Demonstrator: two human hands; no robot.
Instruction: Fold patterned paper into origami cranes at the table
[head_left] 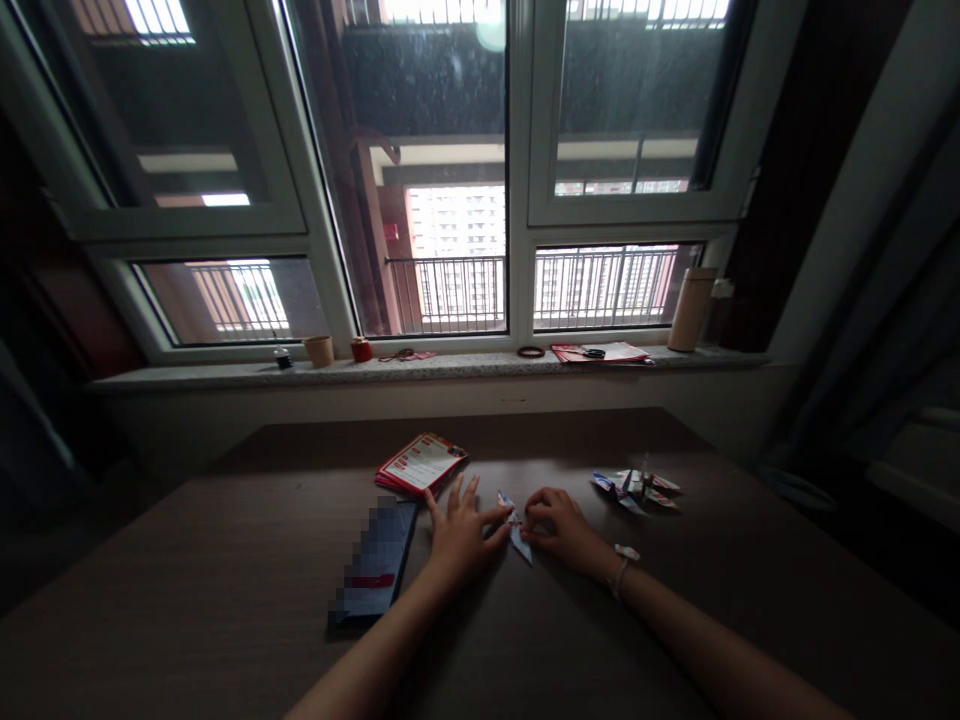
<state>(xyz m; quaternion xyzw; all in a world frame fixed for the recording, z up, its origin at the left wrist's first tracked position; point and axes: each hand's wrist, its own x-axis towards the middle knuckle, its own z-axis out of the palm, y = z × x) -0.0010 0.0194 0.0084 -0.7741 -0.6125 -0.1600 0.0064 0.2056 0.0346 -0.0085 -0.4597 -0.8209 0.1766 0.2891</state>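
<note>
A narrow piece of folded paper point(519, 543), whitish with blue and red print, lies on the table between my hands. My left hand point(459, 532) has thumb and index finger at its left side, while the other fingers spread over the table. From the right, my right hand point(561, 522) pinches the same paper with curled fingers; its fingertips are partly hidden. Farther right lie several folded paper figures point(634, 487) with pointed ends. A stack of red-edged printed sheets point(422, 462) sits just beyond my left hand.
Left of my left forearm lies a dark flat phone-like device point(375, 560), partly pixelated. Along the stone windowsill point(457, 367) stand a paper cup point(319, 350), a red spool-like item point(361, 349), scissors point(594, 353) on papers, and a tan bottle point(691, 310).
</note>
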